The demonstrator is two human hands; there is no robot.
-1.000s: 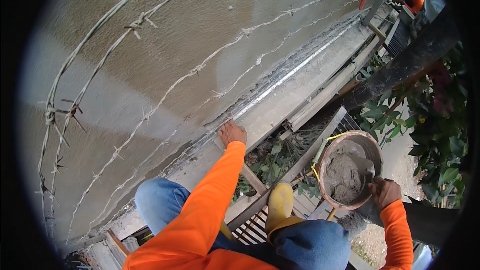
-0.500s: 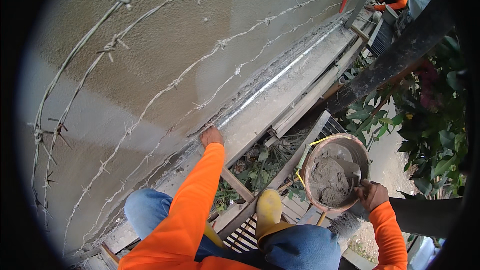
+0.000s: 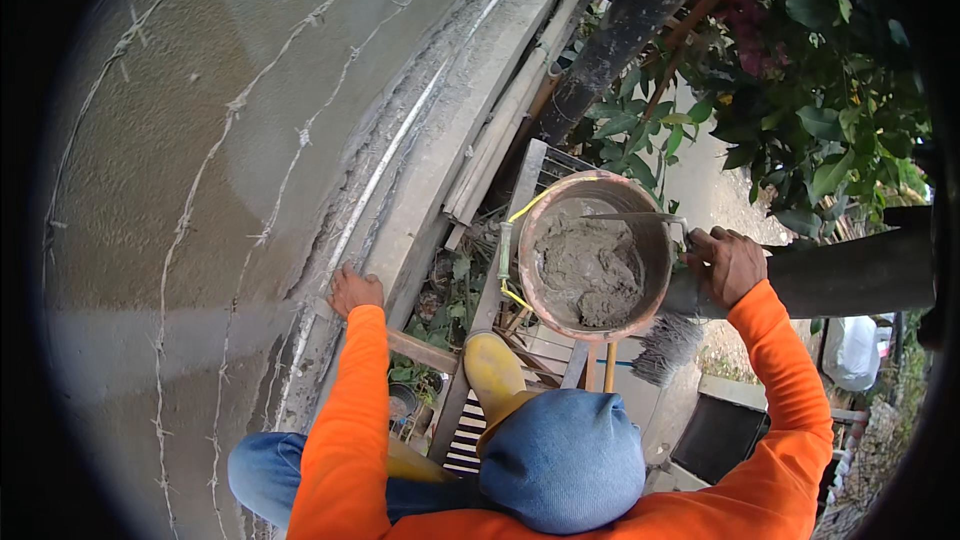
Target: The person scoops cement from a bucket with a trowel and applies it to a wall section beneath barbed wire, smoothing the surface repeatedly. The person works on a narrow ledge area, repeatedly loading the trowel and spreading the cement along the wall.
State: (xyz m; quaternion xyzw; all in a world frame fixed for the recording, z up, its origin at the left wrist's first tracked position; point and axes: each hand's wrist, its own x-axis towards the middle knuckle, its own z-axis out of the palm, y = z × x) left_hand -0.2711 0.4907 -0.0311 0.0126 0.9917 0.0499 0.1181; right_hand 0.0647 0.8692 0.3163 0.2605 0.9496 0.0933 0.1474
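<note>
My right hand (image 3: pixel 728 265) is closed round the handle of a trowel (image 3: pixel 640 217), at the right of a round bucket. Its blade reaches over the rim into the bucket (image 3: pixel 660 275), above wet grey mortar (image 3: pixel 590 275). At the foot of the rough wall, my left hand (image 3: pixel 355 290) rests on the ledge beside a long pale strip (image 3: pixel 400 135), its fingers slightly spread. Nothing shows in that hand, though its palm is hidden.
Strands of barbed wire (image 3: pixel 232 108) run in front of the wall (image 3: pixel 110 200). My yellow boot (image 3: pixel 494 372) stands on slatted footing. A dark beam (image 3: pixel 850 275) crosses at right, near leafy plants (image 3: pixel 830 130). A brush (image 3: pixel 667 348) is below the bucket.
The view has turned, and the far person and red-handled tool have left it. The trowel has lifted from the mortar towards the bucket's far right rim. My left hand stays at the wall's foot.
</note>
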